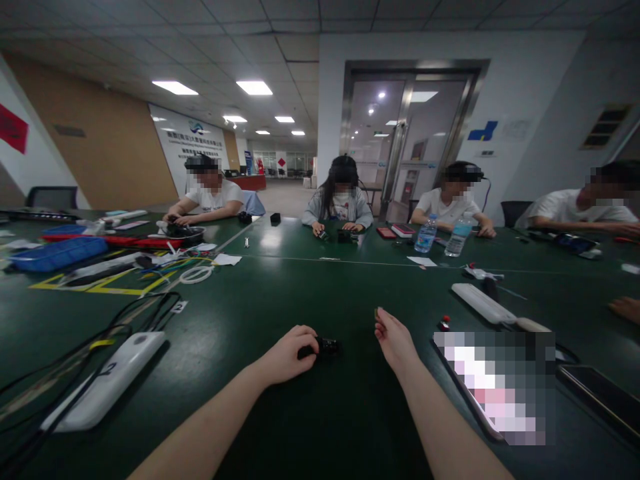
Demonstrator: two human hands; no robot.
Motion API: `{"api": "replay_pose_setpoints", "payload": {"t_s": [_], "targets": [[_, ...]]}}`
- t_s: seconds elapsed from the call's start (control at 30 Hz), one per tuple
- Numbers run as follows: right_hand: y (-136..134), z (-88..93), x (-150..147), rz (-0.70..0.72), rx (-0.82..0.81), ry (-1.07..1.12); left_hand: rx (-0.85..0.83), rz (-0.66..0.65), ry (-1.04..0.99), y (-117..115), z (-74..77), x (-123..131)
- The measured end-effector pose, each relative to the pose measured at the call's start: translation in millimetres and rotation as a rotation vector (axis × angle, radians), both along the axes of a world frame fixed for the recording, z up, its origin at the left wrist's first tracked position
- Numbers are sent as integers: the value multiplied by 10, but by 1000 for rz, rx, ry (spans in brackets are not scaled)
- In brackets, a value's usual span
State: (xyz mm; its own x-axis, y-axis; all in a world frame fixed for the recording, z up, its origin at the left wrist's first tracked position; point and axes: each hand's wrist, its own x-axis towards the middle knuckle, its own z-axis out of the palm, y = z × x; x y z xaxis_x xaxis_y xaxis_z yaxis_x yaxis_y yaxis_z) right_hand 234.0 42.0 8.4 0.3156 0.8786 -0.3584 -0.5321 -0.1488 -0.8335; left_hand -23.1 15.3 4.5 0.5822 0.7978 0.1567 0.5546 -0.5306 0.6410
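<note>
My left hand (293, 353) rests on the green table, its fingers wrapped round a small black object (329, 345) with pale markings along one side. Part of that object is covered by the fingers, and its kind is not clear. To the right, slightly above the tabletop, my right hand (396, 339) pinches a tiny brownish piece (377, 313) between thumb and fingers. The two hands are apart, with bare tabletop between them.
A white power bank (113, 380) and black cables lie at left, near a blue basket (60, 254). At right are a lit phone (493, 393), a dark phone (600, 393) and a white device (483, 303). Two water bottles (426, 234) stand farther back. Several people sit across the table.
</note>
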Motion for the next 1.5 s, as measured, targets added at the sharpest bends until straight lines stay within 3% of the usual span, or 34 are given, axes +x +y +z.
{"api": "replay_pose_setpoints", "payload": {"t_s": [0.4,0.83,0.97,1.1,1.5], "targets": [[-21,28,-2,12,-6,-10,-49,14,2,8,-13,-15],[95,-173,41,12,60,-37,17,38,32,34,-51,49],[125,-215,63,13,52,-20,-12,97,16,18,-23,46],[99,-183,75,18,38,-13,-102,162,15,11,-7,17],[46,-80,48,18,34,-18,-79,126,6,55,-41,3]]}}
